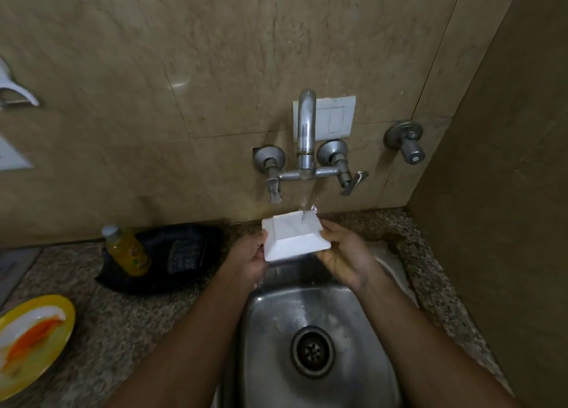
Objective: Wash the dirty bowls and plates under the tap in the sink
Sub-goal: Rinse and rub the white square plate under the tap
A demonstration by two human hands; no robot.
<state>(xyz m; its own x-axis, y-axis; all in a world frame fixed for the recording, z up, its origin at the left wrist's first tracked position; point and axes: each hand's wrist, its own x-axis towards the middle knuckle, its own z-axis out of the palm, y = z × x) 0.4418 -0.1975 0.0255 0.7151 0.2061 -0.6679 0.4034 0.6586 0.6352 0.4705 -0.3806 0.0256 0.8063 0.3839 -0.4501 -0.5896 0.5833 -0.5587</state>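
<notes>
A white square bowl [294, 235] is upside down under the running tap [305, 131], above the sink [270, 346]. A yellow plate [32, 340] with orange smears lies at 8 o'clock.

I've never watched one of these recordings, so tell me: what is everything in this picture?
Square bowl: one, white, upside down under the running tap.
Tap: one, steel, on the wall.
Sink: one, steel, below the hands.
Plate: one, yellow with orange smears, counter at left.
Tray: one, dark, left of the sink.
Bottle: one, yellow, on the tray.
Scrub pad: one, dark, on the tray.
Switch plate: one, white, behind the tap.
Left hand: grip on the bowl's left edge.
Right hand: grip on its right edge.
</notes>
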